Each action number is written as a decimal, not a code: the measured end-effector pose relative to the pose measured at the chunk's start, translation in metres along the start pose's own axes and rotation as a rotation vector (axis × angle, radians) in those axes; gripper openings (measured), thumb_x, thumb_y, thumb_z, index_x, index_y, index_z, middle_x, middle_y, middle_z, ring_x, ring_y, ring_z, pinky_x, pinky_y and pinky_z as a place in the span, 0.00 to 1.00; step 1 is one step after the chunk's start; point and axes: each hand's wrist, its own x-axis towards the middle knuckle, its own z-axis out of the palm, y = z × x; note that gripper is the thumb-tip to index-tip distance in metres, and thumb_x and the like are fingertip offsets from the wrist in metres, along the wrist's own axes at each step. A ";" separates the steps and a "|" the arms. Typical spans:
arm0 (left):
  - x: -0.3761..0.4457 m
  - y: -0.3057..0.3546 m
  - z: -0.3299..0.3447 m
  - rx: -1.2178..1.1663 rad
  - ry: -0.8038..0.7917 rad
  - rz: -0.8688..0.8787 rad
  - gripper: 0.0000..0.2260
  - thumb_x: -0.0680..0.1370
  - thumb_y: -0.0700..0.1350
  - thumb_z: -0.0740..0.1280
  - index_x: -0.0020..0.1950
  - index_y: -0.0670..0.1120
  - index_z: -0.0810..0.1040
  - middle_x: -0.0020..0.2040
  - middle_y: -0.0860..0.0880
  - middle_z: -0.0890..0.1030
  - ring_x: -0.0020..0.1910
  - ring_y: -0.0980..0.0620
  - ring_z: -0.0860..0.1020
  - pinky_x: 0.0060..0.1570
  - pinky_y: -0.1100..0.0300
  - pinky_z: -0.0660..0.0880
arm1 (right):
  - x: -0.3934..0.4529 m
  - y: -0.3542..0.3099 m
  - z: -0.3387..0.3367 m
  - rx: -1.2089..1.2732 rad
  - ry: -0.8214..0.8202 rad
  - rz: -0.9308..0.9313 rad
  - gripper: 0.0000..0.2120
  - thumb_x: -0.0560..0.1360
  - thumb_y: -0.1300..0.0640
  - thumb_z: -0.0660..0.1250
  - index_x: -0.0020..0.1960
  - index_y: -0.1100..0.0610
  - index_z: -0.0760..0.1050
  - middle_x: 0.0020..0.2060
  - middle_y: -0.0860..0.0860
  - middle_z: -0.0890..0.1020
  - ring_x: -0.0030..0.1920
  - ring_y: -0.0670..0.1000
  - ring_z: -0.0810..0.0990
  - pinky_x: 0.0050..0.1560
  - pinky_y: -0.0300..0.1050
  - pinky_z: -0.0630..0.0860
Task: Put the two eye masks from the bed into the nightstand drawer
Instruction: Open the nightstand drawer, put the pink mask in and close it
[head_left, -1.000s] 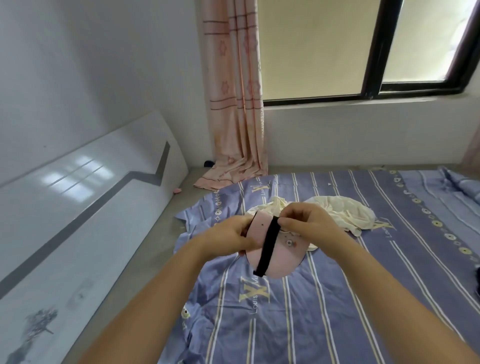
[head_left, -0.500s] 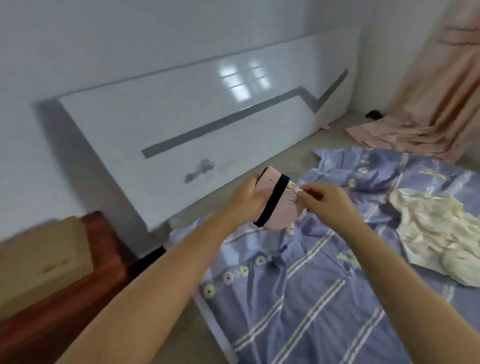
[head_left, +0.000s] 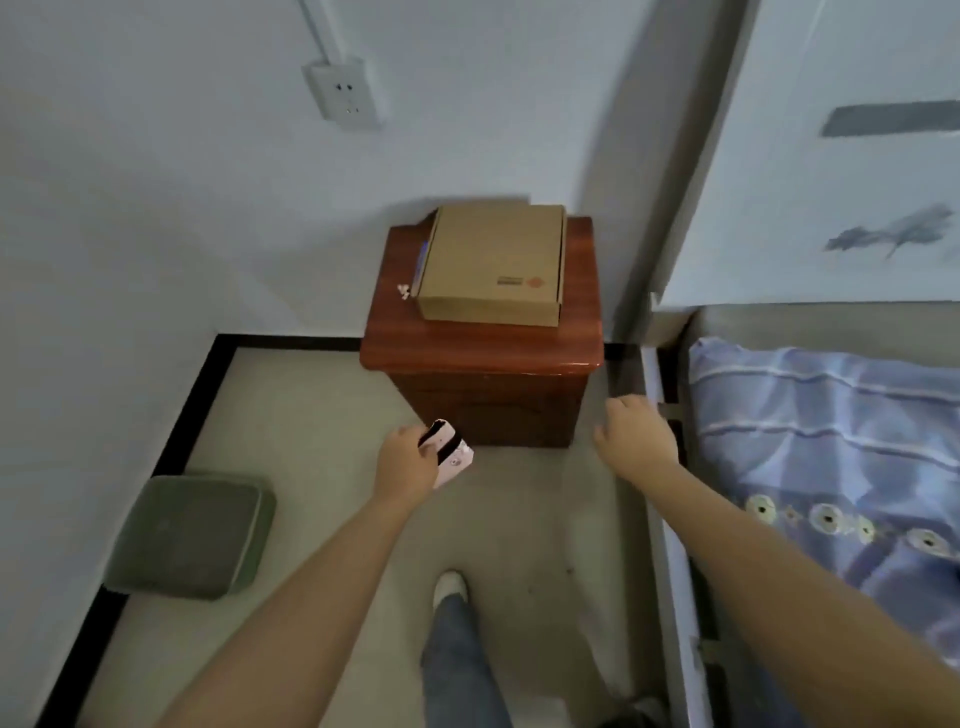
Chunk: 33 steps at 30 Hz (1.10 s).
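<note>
Pink fabric with a black strap, the eye mask (head_left: 449, 453) is pinched in the left hand (head_left: 407, 461), folded; whether both masks are there I cannot tell. Just beyond stands the wooden nightstand (head_left: 483, 358), its drawer shut. The right hand (head_left: 635, 435), loosely curled and empty, should reach ahead for the drawer front and pull it open squarely.

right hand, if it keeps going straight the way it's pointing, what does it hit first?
Most likely the front face of the wooden nightstand, near its right edge. The right hand, empty and loosely curled, points up-frame and slightly left towards it. Depth is unclear, so it might pass through the gap beside the bed frame.
</note>
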 end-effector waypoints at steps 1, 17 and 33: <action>0.017 -0.017 -0.002 0.000 -0.011 -0.030 0.09 0.73 0.32 0.58 0.48 0.28 0.74 0.51 0.27 0.76 0.52 0.34 0.74 0.49 0.46 0.67 | 0.012 -0.010 0.014 0.013 -0.024 0.059 0.14 0.75 0.58 0.59 0.56 0.65 0.71 0.58 0.62 0.76 0.63 0.59 0.69 0.59 0.51 0.71; 0.237 -0.132 0.091 -0.146 0.066 -0.002 0.10 0.75 0.35 0.62 0.54 0.34 0.77 0.72 0.31 0.54 0.71 0.37 0.60 0.66 0.59 0.59 | 0.207 -0.038 0.173 0.792 0.366 0.703 0.34 0.71 0.64 0.66 0.71 0.61 0.53 0.69 0.61 0.66 0.68 0.62 0.66 0.69 0.54 0.62; 0.230 -0.136 0.130 -0.173 -0.087 0.378 0.07 0.70 0.30 0.66 0.45 0.36 0.82 0.63 0.33 0.74 0.65 0.37 0.69 0.69 0.50 0.64 | 0.197 -0.030 0.208 0.847 0.418 0.634 0.27 0.68 0.69 0.62 0.65 0.58 0.62 0.61 0.59 0.74 0.61 0.59 0.73 0.54 0.45 0.68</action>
